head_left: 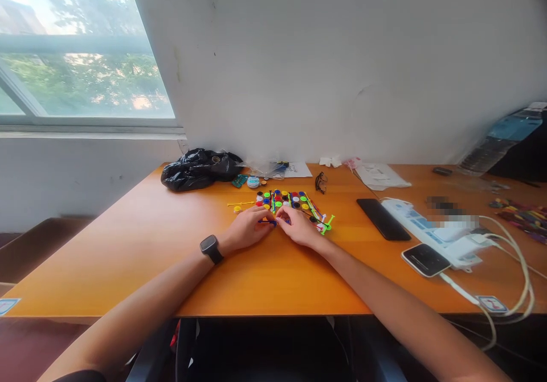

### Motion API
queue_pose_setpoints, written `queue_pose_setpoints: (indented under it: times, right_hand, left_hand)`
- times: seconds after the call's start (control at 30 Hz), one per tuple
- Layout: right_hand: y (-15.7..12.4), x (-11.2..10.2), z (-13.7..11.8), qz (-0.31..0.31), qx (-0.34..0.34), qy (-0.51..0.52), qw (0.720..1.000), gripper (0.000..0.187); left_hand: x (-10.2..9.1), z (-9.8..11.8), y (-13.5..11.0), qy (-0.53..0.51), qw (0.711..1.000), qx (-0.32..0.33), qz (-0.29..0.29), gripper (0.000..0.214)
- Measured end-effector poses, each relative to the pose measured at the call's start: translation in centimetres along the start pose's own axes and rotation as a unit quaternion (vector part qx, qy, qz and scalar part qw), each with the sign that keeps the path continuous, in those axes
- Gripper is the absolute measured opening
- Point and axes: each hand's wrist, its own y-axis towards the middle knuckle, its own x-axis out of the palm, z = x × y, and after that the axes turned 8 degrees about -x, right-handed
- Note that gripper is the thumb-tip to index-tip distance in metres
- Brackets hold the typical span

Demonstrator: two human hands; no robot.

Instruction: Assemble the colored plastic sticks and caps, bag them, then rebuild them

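Observation:
My left hand (pixel 248 227), with a black watch on the wrist, pinches a small blue plastic piece (pixel 268 222) low over the table. Its fingertips almost meet those of my right hand (pixel 301 229), whose fingers are closed too; what lies between them is hidden. Just beyond both hands, round coloured discs (pixel 286 204) lie in rows with thin plastic sticks among them. A yellow stick (pixel 240 204) points left from the rows. Beside my right hand lies a bright green stick (pixel 329 224) with knobbed ends.
A black plastic bag (pixel 200 169) and glasses (pixel 321 182) lie toward the wall. On the right are a black phone (pixel 383 219), a white power strip (pixel 421 231) with cables, a white device (pixel 425 259) and a large water bottle (pixel 498 143).

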Motion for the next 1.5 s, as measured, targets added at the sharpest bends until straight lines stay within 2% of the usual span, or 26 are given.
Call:
queue_pose_setpoints:
  times: [0.13,0.37,0.6,0.83,1.1,1.23,1.37,1.5]
  right_hand:
    - [0.0,0.1,-0.1,-0.001,0.004,-0.019,1.000,0.005]
    - [0.0,0.1,0.0,-0.002,-0.001,-0.021,1.000,0.004]
    - [0.1,0.0,-0.2,-0.008,0.007,-0.026,1.000,0.005]
    - [0.1,0.1,-0.1,-0.009,0.004,-0.037,0.999,0.005]
    - [0.1,0.1,-0.3,-0.010,0.003,-0.038,0.999,0.006]
    - [-0.1,0.1,-0.5,-0.011,-0.012,-0.063,0.998,0.006]
    - [-0.5,-0.5,-1.4,0.035,-0.027,-0.115,0.992,0.007]
    - [-0.5,-1.4,-2.6,0.096,0.009,-0.139,0.986,0.018]
  left_hand:
    - [-0.2,0.2,0.1,0.034,0.999,0.010,-0.006,0.008]
    - [-0.6,0.8,0.4,0.076,0.996,0.036,-0.038,0.017]
    - [-0.8,1.0,0.4,0.054,0.997,0.027,-0.040,0.018]
    - [0.2,0.8,0.2,0.042,0.999,0.012,-0.025,0.013]
    - [0.3,1.1,0.3,0.071,0.997,0.027,-0.027,0.014]
    - [0.2,0.6,0.1,0.038,0.999,0.027,-0.022,0.014]
    - [0.2,0.4,0.0,-0.002,1.000,-0.015,-0.003,0.021]
    - [-0.2,0.3,0.2,-0.022,0.997,-0.062,0.046,0.033]
